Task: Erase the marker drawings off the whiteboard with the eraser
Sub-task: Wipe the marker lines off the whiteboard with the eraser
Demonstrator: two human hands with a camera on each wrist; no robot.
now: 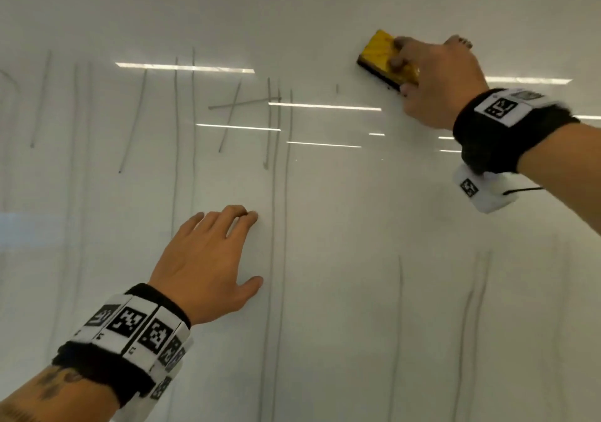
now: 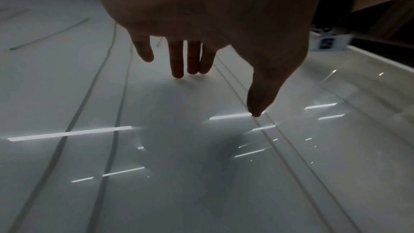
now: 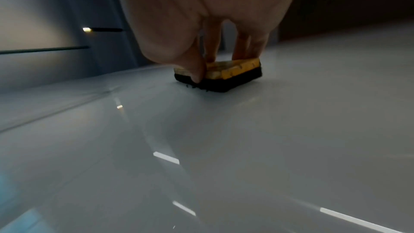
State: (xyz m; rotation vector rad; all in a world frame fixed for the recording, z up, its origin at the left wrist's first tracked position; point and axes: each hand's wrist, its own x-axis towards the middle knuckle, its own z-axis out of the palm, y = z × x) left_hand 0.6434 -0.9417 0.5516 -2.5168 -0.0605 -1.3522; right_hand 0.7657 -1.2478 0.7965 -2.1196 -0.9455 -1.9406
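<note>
The whiteboard fills the head view, with several grey marker lines running down its left and middle. At the upper right, my right hand grips a yellow eraser with a black felt base and presses it flat on the board. The right wrist view shows the eraser held between thumb and fingers, felt side down. My left hand rests on the board lower left with fingers spread and straight; its fingertips touch the surface between marker lines.
Faint lines run down the lower right of the board. Ceiling-light reflections streak the glossy surface. The board area around the eraser looks wiped. A dark board edge shows in the left wrist view.
</note>
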